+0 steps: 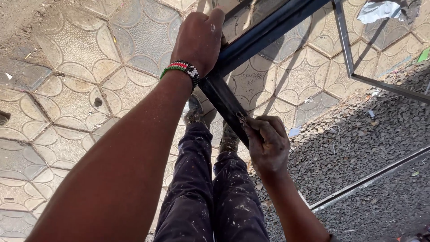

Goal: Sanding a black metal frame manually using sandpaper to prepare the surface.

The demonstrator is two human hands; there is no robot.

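At the far left lies the floor of pale, patterned paving tiles (67, 80), dusty and worn, with dirt along their upper left edge. Over it reaches the left hand (199, 38), a beaded red, green, white and black wristband (181, 71) around its wrist; its fingers are curled shut over the upper part of a dark, flat-sided metal frame bar (268, 29) that runs up to the right, just above the corner where that bar meets a second one. Below the hand are the person's dark trousers spattered with pale paint (215, 197) and two worn boots (210, 125) standing on the tiles. The second bar, a short dark metal frame bar (221, 101), slants down to the right hand (268, 145), which is grimy and pinches something small and greyish against the bar's lower end; what it is cannot be told. Further right spreads grey gravel (354, 143), crossed by a thin metal rail (371, 177), and a thinner metal frame (347, 54) stands at upper right.
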